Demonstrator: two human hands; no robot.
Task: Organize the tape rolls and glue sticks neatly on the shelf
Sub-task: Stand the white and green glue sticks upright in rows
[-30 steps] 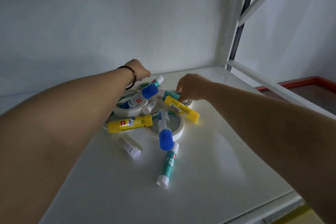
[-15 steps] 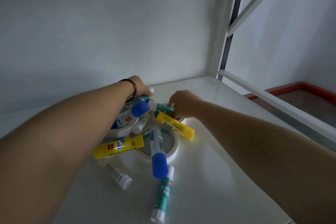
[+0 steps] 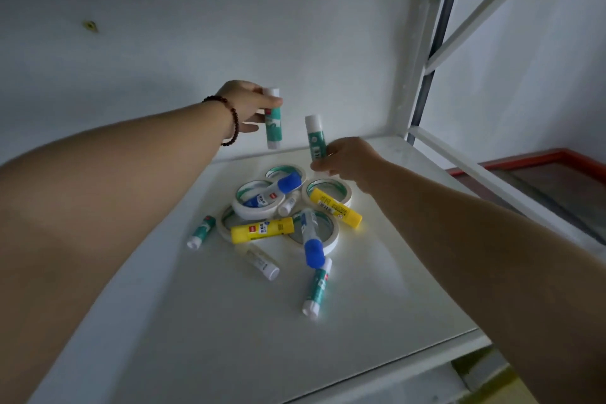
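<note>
While sticks hang gripped, shelf [image 3: 377, 331] front — bare.

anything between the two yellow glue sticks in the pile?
Head view: a blue-capped glue stick lying on a tape roll sits between the yellow glue sticks.

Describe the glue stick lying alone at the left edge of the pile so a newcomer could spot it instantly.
On the white shelf, find the pile of tape rolls and glue sticks. Left of it, beside the left forearm, lies a short teal glue stick. It touches nothing else, and its white cap points toward the viewer, unlike the yellow stick lying across a roll.
</note>
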